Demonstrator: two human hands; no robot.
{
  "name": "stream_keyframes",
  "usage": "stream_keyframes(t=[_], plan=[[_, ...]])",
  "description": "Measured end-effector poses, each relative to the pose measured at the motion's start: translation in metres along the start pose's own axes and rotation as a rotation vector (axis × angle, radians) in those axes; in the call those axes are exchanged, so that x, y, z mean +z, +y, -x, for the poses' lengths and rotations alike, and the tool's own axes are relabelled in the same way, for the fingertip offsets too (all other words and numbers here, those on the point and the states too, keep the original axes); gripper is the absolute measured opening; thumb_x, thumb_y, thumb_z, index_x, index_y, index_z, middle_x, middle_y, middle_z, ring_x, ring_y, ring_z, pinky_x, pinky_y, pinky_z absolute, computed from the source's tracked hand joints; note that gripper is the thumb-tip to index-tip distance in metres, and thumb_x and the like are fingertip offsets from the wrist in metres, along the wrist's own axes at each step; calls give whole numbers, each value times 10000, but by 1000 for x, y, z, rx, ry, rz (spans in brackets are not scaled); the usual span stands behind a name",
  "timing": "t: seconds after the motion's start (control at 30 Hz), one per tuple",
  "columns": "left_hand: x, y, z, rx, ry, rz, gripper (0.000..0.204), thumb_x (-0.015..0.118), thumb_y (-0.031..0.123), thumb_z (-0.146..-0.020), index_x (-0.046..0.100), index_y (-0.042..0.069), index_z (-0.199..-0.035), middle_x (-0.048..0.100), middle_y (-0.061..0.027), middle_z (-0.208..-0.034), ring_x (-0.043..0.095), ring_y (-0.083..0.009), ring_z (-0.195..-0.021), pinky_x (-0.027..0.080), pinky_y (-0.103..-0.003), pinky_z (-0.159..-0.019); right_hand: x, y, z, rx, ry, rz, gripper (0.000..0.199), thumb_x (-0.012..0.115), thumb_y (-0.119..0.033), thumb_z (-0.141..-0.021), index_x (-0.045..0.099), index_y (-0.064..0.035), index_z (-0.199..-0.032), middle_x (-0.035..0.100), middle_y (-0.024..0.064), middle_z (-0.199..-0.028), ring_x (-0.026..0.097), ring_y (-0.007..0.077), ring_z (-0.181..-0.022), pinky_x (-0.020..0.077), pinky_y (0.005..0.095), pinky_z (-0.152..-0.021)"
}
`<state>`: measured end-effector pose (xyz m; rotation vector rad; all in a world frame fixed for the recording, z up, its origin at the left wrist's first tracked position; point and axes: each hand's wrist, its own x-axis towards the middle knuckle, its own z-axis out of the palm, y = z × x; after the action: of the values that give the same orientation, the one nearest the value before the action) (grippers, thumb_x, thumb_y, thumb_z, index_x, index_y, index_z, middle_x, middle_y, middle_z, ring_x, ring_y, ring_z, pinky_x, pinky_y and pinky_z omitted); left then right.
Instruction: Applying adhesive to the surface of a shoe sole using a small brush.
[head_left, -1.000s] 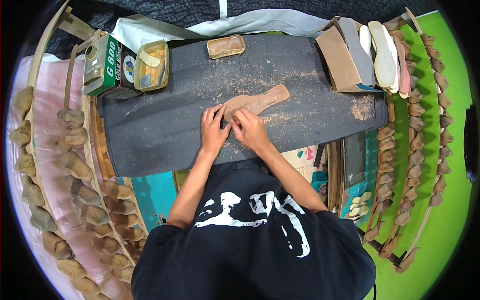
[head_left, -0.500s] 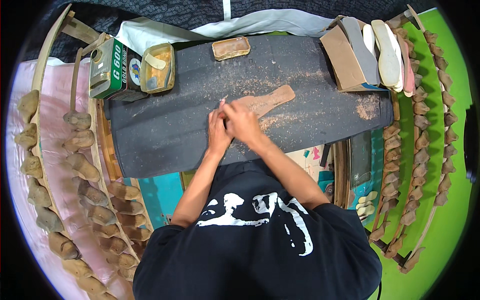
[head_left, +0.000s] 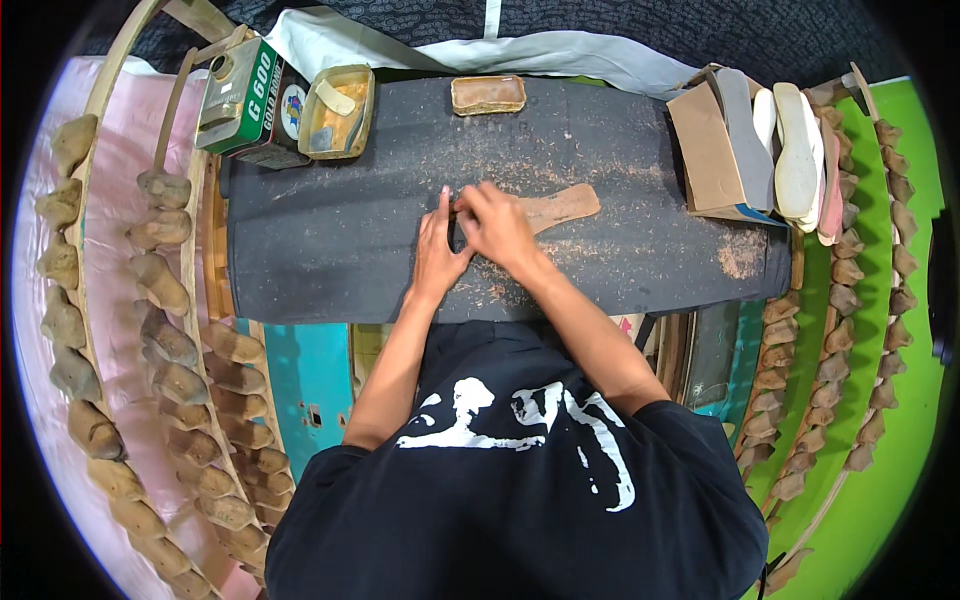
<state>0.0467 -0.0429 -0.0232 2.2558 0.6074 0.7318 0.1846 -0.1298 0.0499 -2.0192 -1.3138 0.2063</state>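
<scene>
Both hands, left hand [head_left: 437,250] and right hand [head_left: 497,226], press closed on the brown insole [head_left: 556,207] on the dark board [head_left: 330,240].

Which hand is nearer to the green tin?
The left. The left hand lies on the dark mat, on the side toward the green tin at the far left corner. The right hand sits just beyond it, on the brown insole.

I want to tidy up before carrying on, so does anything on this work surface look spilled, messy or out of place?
Yes. Brown shavings are scattered over the dark work mat, thickest in a patch near its right end and around the brown insole piece under the left hand and right hand. Nothing else looks tipped or damaged.
</scene>
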Motion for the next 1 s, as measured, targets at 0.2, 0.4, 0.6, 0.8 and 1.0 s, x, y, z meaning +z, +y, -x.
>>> stream_keyframes(t=[0.2, 0.4, 0.6, 0.8, 1.0], plan=[[-9, 15, -3, -134, -74, 101, 1289, 983, 205, -692, 205, 87, -1713, 664, -161, -1326, 619, -356, -1216, 497, -468, -1095, -4, 12, -6, 175, 37, -288, 233, 787, -100, -872, 698, 35, -1039, 709, 231, -935, 746, 352, -776, 598, 418, -720], [-10, 19, -5, -58, -79, 9, 1170, 960, 150, -712, 315, 87, -1686, 698, -144, -1268, 628, -335, -1203, 520, -439, -1052, -19, 30, 1, -8, 76, -45, 256, 733, -49, -838, 661, -25, -1083, 674, 186, -986, 702, 406, -871, 576, 508, -775], [-4, 6, 2, 31, 0, 34, 956, 816, -20, -752, 446, 92, -1627, 693, -150, -1285, 613, -367, -1203, 498, -454, -1075, 9, -8, 26, -214, -126, -220, 265, 738, -37, -846, 693, -36, -1106, 686, 173, -1006, 722, 372, -919, 596, 466, -813], [-6, 21, -7, 50, -79, -77, 929, 909, 212, -796, 472, 98, -1607, 689, -138, -1306, 577, -361, -1240, 443, -464, -1114, -23, 51, 27, 310, 27, -380, 317, 814, -160, -869, 703, 69, -1059, 742, 247, -959, 750, 315, -795, 590, 421, -713], [-2, 28, -9, -34, -100, -185, 851, 931, 341, -751, 602, 90, -1495, 640, -140, -1366, 553, -362, -1275, 425, -491, -1131, -55, 98, 25, 621, 342, -1002, 275, 834, -62, -903, 611, -48, -1064, 690, 22, -887, 698, 67, -790, 559, 265, -660]])
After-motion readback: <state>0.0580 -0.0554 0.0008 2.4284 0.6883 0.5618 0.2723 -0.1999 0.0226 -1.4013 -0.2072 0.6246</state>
